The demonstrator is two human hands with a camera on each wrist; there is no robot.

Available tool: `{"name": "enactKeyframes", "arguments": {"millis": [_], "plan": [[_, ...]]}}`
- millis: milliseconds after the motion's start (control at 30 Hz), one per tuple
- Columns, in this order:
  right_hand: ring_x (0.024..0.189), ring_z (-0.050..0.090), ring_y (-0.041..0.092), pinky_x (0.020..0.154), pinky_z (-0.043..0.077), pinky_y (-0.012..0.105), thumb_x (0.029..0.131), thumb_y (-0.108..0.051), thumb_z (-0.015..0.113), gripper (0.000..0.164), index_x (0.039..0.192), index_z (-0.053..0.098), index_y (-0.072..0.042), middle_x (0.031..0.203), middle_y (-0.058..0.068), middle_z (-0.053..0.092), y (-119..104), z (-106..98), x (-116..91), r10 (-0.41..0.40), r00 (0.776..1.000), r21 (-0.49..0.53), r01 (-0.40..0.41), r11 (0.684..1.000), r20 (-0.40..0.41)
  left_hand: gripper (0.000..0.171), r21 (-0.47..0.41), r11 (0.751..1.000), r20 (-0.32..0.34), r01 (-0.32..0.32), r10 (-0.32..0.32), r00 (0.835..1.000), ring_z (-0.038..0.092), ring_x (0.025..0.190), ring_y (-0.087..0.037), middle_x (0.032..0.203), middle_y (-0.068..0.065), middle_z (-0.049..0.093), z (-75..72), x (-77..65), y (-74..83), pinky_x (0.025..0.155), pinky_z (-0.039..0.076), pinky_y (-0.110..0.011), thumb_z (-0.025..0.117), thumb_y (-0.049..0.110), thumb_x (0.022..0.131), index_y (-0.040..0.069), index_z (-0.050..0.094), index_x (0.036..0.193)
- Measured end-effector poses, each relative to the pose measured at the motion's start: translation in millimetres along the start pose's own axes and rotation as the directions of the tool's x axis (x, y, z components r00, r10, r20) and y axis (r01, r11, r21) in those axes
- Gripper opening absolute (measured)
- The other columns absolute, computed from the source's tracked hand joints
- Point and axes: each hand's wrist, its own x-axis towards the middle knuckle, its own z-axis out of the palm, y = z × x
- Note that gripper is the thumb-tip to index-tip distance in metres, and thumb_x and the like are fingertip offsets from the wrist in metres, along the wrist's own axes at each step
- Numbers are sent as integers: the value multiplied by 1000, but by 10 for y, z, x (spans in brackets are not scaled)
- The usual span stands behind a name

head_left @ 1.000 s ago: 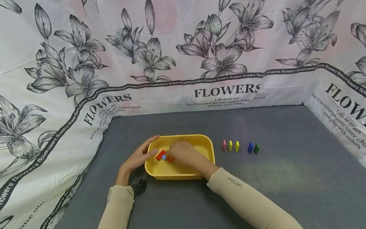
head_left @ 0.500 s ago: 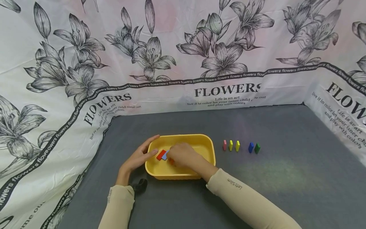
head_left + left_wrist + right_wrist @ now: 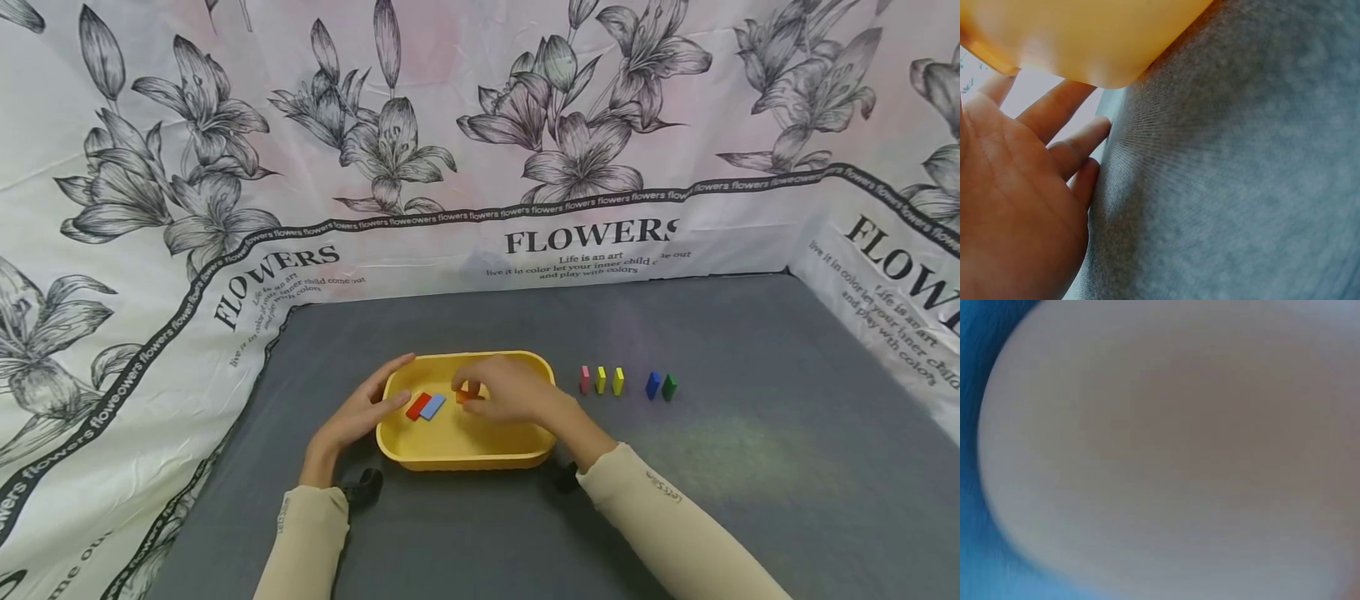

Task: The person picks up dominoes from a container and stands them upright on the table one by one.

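Observation:
My left hand [image 3: 360, 417] holds the left end of a yellow plastic tray [image 3: 465, 462], thumb over the rim and fingers along the outside. In the left wrist view, those fingers reach up to the tray wall [image 3: 1097, 44]. Over the tray, my right hand [image 3: 510, 390] pinches an orange block [image 3: 464, 397] between thumb and fingers; the hand partly covers the block. Flat on the tray floor lie a red block [image 3: 417, 407] and a light blue block [image 3: 432, 407], side by side. A blurred pale surface fills most of the right wrist view, hiding the fingers there.
Right of the tray, a pink block [image 3: 584, 380], two yellow blocks [image 3: 618, 382], a blue block [image 3: 653, 386] and a green block [image 3: 670, 387] stand upright in a row on the grey tabletop [image 3: 750, 467]. A flower-printed cloth [image 3: 420, 258] hangs behind.
My right hand has moved back and to the right inside the tray, bringing the orange block with it and uncovering the light blue block. The left hand stays at the tray's left end.

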Motion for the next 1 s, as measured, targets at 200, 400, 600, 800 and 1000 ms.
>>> {"name": "enactKeyframes", "arguments": {"millis": [200, 400, 600, 800, 1000], "plan": [[70, 58, 12, 64, 51, 27, 93, -20, 74, 26, 119, 72, -14, 100, -2, 74, 182, -249, -314, 42, 991, 111, -28, 993, -124, 63, 8, 1000, 0, -26, 26, 1000, 34, 150, -36, 168, -5, 27, -6, -16, -3, 122, 28, -60, 60, 32, 102, 31, 33, 159], [62, 52, 9, 56, 47, 25, 93, -17, 75, 24, 117, 71, -18, 100, -2, 73, 446, -447, -728, 118, 966, 195, -73, 978, -228, 63, 8, 1000, 2, -29, 29, 1000, 34, 151, -36, 169, -5, 27, -9, -14, 0, 122, 28, -60, 60, 32, 103, 31, 33, 159], [61, 54, 13, 53, 47, 26, 94, -17, 75, 25, 118, 70, -21, 103, 1, 75, 689, -634, -1140, 208, 925, 214, -143, 966, -318, 63, 6, 1000, 0, -12, 12, 1000, 32, 152, -33, 169, -2, 27, -13, -9, -14, 123, 27, -59, 60, 31, 102, 33, 33, 159], [67, 55, 13, 57, 46, 26, 95, -20, 73, 25, 120, 69, -17, 104, 3, 73, 873, -832, -1472, 301, 873, 204, -238, 950, -384, 63, -6, 1000, -8, -1, 1, 1000, 32, 152, -33, 168, -1, 27, -16, -22, -4, 122, 28, -60, 61, 33, 102, 36, 34, 158], [78, 65, 20, 63, 50, 27, 97, -23, 70, 26, 122, 66, -16, 110, 8, 73, 1071, -1013, -1782, 397, 855, 234, -333, 913, -333, 63, 4, 1000, -5, 0, 0, 1000, 33, 151, -34, 168, -1, 27, -6, -18, 10, 122, 29, -60, 62, 35, 101, 36, 34, 158]]}}
